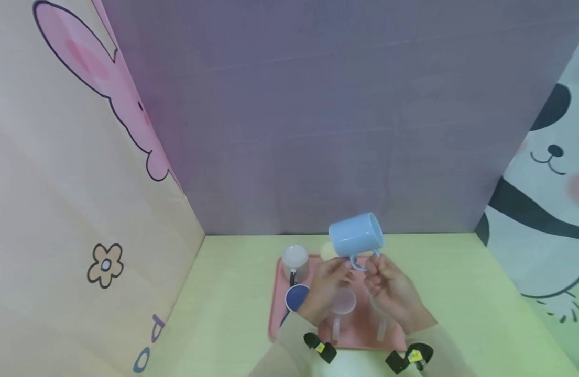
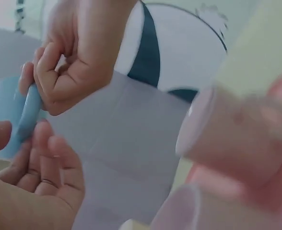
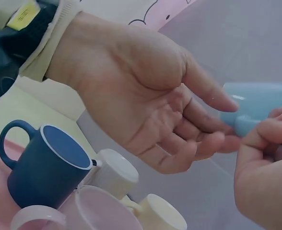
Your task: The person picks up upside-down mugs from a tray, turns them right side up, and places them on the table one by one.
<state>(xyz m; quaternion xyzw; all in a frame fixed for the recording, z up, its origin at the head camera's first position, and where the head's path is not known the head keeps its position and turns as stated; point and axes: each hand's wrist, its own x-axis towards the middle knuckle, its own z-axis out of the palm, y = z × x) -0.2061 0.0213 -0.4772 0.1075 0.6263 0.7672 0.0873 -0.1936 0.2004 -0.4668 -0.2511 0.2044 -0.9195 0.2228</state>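
Far left: wall printed with a pink rabbit (image 1: 121,110). On the yellow-green table (image 1: 223,288), a pink tray (image 1: 272,324); at its left side, a white mug (image 1: 295,256) far, a dark blue mug (image 1: 296,297) nearer, mouth up. Left hand (image 1: 324,288): fingers relaxed, thumb apart from them, tips by the light blue mug's handle; contact unclear to me. Cream mug (image 1: 328,251) at the tray's far edge; pale pink mug (image 1: 343,302) on the near part. Light blue mug (image 1: 352,236): held aloft over the far side, tipped sideways, mouth rightward, handle below. Right hand (image 1: 395,290): fingers curled, pinching that handle at its mouth end. Right wall: printed panda (image 1: 544,220).
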